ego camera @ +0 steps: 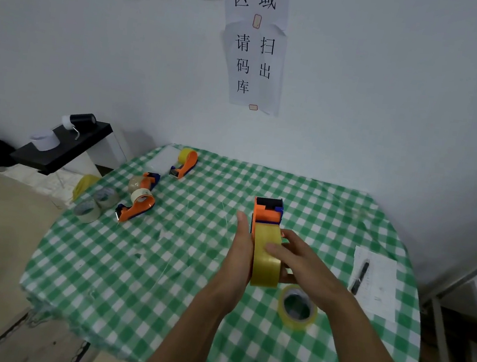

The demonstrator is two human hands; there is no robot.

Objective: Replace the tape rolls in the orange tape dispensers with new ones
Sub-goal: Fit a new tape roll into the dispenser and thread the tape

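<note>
Above the green checked table point(159, 276) I hold an orange tape dispenser point(268, 213) with a yellow tape roll point(265, 255) seated in it. My left hand point(242, 250) grips the dispenser's left side. My right hand point(302, 264) presses on the roll from the right, fingers on its face. A loose yellow tape roll point(297, 307) lies flat on the table just below my right wrist. Three more orange dispensers lie at the left: one at the back point(185, 163), one in the middle point(148, 181), one nearer point(135, 205). Two clear tape rolls point(94, 203) lie at the table's left edge.
A sheet of paper point(377, 285) with a black pen point(360, 276) lies at the table's right edge. A black shelf point(64, 147) with a black-and-white object stands left of the table. Paper signs hang on the white wall behind.
</note>
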